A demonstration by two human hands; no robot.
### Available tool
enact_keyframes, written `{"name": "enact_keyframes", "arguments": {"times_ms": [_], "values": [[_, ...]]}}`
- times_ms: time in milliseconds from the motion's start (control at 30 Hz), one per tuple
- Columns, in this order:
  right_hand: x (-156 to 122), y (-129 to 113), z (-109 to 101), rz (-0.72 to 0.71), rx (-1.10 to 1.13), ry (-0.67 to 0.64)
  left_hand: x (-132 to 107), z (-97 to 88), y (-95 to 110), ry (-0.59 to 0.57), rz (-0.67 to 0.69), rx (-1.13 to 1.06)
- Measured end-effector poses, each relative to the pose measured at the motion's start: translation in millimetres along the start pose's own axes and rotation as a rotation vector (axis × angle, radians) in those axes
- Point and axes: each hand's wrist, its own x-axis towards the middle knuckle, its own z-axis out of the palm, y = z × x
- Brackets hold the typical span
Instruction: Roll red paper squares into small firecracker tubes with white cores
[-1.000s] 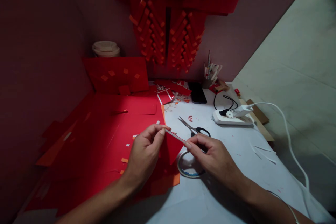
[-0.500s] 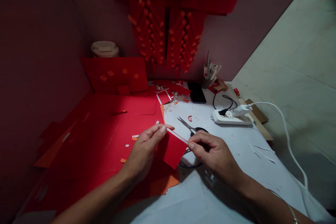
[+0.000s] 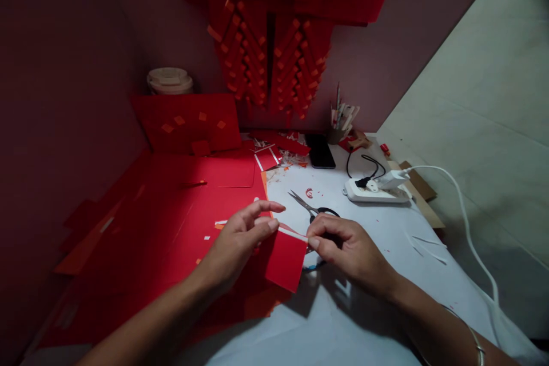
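Note:
Between my two hands is a small red paper piece (image 3: 286, 262) with a white strip along its upper edge. My left hand (image 3: 242, 240) pinches its upper left side between thumb and fingers, the index finger stretched out above. At the upper right corner, the thumb and fingertips of my right hand (image 3: 347, 249) close on the edge of the paper. Black-handled scissors (image 3: 305, 203) lie on the table just beyond my right hand, their handles partly hidden by it. Large red sheets (image 3: 171, 240) spread under and left of my left hand.
A black phone (image 3: 319, 151), a pen cup (image 3: 335, 135) and paper scraps (image 3: 294, 155) lie at the back. A white power strip (image 3: 377, 191) with cables stands at the right. Red paper decorations (image 3: 300, 63) hang on the wall above; a white tub (image 3: 170, 80) is behind a red board (image 3: 189, 123).
The red paper has turned and tilted slightly, its lower corner moving down and right. My left index finger has lifted off its edge, and the left thumb has shifted a little right and down.

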Motion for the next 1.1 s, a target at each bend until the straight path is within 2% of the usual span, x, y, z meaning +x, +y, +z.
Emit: {"name": "enact_keyframes", "arguments": {"times_ms": [133,233,400,500,633,733,800,933,1100], "values": [[0,1,0,-0.024,-0.002,-0.055,-3,1.9,3,-0.122,-0.054,0.136],[-1,2,1,-0.039,-0.007,-0.07,-3,3.9,3,-0.149,-0.073,0.223],[-1,4,3,-0.052,-0.049,-0.054,-2,4.5,4,-0.173,-0.036,0.21],[-2,3,4,-0.017,-0.07,-0.042,-2,4.4,2,-0.187,-0.062,0.149],[0,2,-1,0.02,-0.122,-0.005,-1,3.9,-1,-0.175,-0.111,0.05],[5,11,-12,0.029,-0.42,0.122,1,2.1,1,-0.144,-0.128,-0.019],[8,23,-20,0.069,-0.532,0.163,2,0.5,4,-0.101,-0.114,-0.049],[9,43,-27,0.133,-0.66,0.074,3,-2.4,11,-0.018,-0.076,-0.071],[10,46,-22,0.157,-0.708,-0.026,7,-6.6,14,0.057,-0.025,-0.105]]}}
